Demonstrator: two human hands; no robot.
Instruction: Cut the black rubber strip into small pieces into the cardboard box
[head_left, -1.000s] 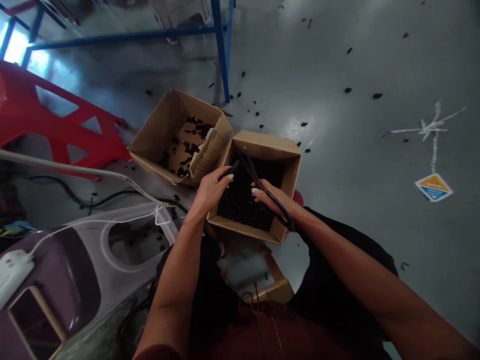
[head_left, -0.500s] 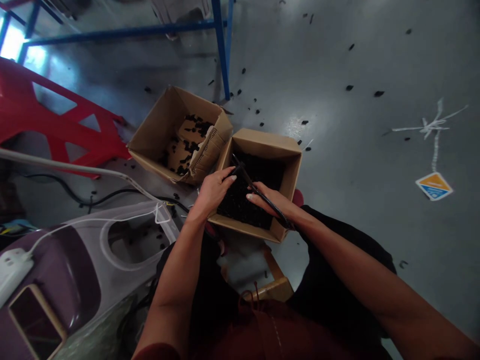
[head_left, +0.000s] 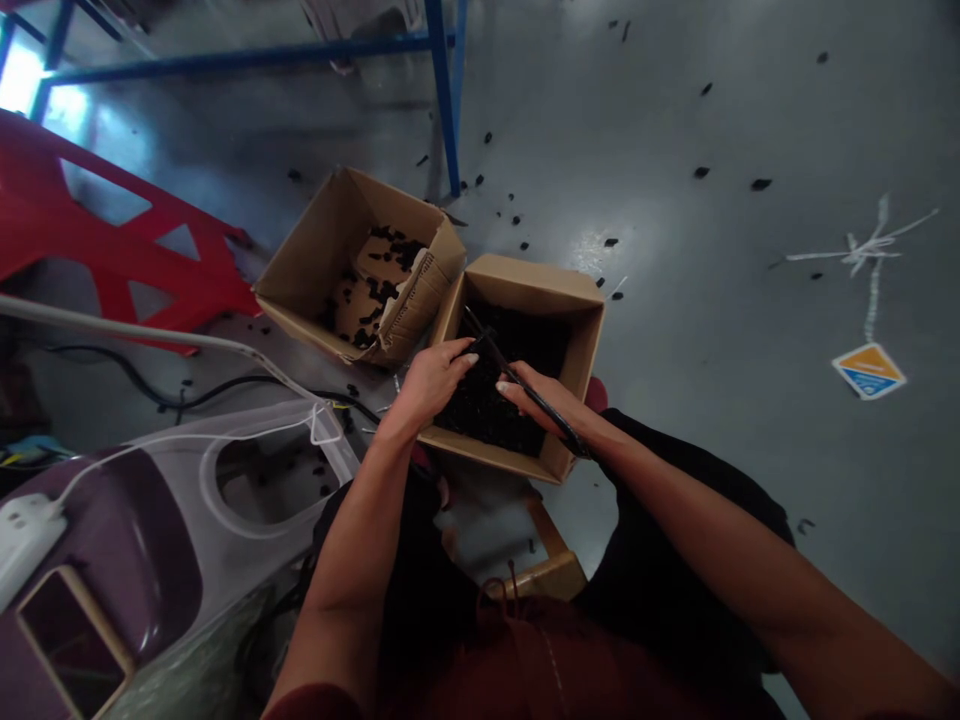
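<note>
A grey floor (head_left: 712, 300) strewn with small black bits carries two open cardboard boxes. The nearer box (head_left: 585, 330) sits just before the person's knees, full of dark pieces; the farther box (head_left: 315, 250) touches its left side. Over the nearer box, the left hand (head_left: 431, 382) pinches the end of a black cable (head_left: 517, 382), and the right hand (head_left: 544, 400) is closed around the same cable.

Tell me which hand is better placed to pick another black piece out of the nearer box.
Left. The left hand is over the pieces in the nearer box; the right hand already has the black cable.
</note>
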